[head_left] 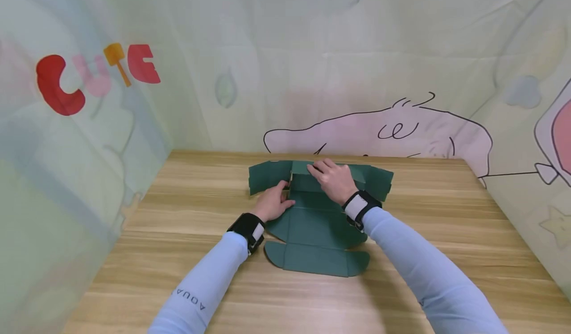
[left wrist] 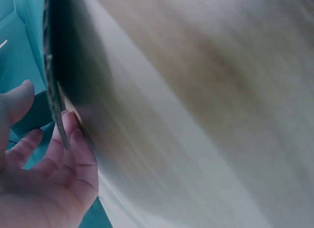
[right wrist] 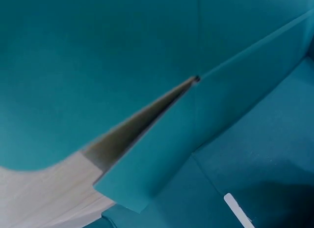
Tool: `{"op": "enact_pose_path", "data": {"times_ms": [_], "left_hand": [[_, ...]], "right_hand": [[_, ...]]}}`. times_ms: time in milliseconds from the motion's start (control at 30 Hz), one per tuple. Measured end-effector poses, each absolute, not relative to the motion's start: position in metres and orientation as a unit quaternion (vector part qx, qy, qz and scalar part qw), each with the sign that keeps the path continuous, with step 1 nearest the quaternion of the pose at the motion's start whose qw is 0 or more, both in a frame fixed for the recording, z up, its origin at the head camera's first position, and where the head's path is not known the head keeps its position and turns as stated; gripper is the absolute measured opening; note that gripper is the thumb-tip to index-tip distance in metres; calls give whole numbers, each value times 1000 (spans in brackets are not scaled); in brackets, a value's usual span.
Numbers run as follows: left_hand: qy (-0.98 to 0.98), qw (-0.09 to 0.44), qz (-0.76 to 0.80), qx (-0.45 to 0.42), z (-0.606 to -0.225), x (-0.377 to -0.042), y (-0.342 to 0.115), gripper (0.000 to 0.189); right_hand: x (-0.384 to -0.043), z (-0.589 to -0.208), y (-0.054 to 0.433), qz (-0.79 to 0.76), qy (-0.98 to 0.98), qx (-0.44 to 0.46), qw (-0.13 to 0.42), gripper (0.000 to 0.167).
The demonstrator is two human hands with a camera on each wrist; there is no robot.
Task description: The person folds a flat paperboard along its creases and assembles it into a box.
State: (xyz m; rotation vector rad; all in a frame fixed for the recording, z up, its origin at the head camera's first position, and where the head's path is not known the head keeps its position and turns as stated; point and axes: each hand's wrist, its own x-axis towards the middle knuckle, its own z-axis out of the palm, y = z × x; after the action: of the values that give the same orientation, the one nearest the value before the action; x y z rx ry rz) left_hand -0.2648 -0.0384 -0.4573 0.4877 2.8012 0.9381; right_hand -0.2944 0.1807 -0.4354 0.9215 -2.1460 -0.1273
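The green cardboard box (head_left: 316,227), likely light yet stiff, suits edge holds: left hand (head_left: 270,204) pinching its left edge (left wrist: 50,80), right hand (head_left: 336,181) at the far panel (head_left: 305,183), grip unclear.

A partly folded green cardboard box (head_left: 318,225) lies on the table (head_left: 196,190), near flap (head_left: 314,259) flat, far wall (head_left: 304,182) apparently upright.

From afar I see the green, part-folded cardboard box (head_left: 312,227) on the wood-grained bench (head_left: 446,235), its raised panels (head_left: 269,177) behind its flat ones, the left hand (head_left: 271,203) at its left side, the right hand (head_left: 333,179) at its rear, and pale printed sheeting (head_left: 267,51) behind the bench.
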Motion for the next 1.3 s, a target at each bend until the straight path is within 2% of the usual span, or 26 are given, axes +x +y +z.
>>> {"op": "enact_pose_path", "data": {"times_ms": [167, 433, 1000, 1167, 1300], "left_hand": [[937, 68, 306, 155, -458, -267, -38, 51], [940, 70, 302, 144, -462, -269, -37, 52], [933, 51, 323, 152, -461, -266, -49, 53], [928, 1, 339, 156, -448, -264, -62, 41], [910, -97, 375, 148, -432, -263, -73, 31]], "right_hand": [[-293, -437, 180, -61, -845, 362, 389, 41], [-287, -440, 183, -68, -840, 370, 392, 41], [-284, -448, 182, -60, -812, 389, 431, 40], [-284, -448, 182, -57, -815, 388, 427, 37], [-284, -447, 182, -52, -815, 387, 429, 37]]}}
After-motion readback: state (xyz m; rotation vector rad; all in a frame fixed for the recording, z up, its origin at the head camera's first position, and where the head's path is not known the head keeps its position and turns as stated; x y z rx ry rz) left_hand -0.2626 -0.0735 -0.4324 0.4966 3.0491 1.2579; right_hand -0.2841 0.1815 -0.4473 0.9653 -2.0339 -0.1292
